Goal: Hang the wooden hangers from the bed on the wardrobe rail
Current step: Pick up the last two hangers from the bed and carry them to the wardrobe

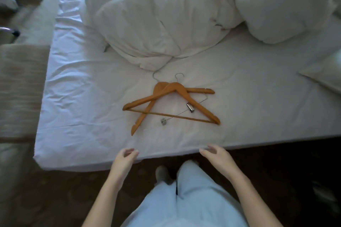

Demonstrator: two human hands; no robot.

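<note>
Two wooden hangers lie crossed on the white bed sheet (77,97). The upper hanger (201,109) has a wooden bar and a metal hook pointing away from me. Under it lies the second hanger (143,117), turned to the left, with a wire bar carrying two metal clips (190,107). My left hand (126,158) hovers at the bed's near edge, fingers loosely curled and empty. My right hand (215,155) hovers beside it at the same edge, fingers apart and empty. Both hands are a short way in front of the hangers, touching neither. No wardrobe rail is in view.
A bunched white duvet (156,20) fills the far middle of the bed, just behind the hangers' hooks. Pillows (284,5) lie at the far right, and another (324,75) at the right edge. A beige upholstered seat (20,86) stands left of the bed. Dark carpet (276,167) is underfoot.
</note>
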